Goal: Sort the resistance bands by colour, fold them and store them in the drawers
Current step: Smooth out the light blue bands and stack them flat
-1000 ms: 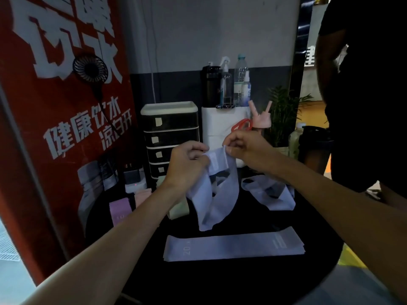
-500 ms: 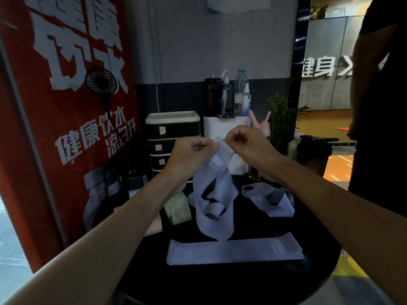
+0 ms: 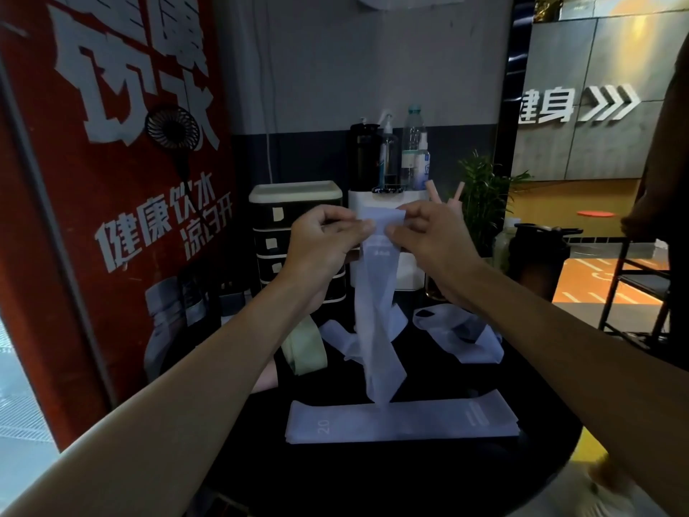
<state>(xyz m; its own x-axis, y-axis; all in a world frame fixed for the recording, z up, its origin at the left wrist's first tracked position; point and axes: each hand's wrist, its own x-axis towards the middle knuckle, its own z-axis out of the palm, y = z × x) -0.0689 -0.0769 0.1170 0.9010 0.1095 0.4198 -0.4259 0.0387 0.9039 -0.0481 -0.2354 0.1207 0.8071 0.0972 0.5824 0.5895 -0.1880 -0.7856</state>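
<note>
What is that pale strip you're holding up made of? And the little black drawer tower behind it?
The lilac resistance band: probably thin latex or similar rubber, matte; it hangs limp, twists, and looks slightly see-through. The drawer unit: seemingly hard moulded plastic, smooth dark fronts under a cream top, with crisp rigid edges.

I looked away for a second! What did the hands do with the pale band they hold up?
The left hand and the right hand kept pinching the top of the hanging band, and that edge is now spread flat between them. The band was twisted, with a loop near its bottom, and now hangs straighter. The flat band, green band and crumpled band lie as before.
</note>
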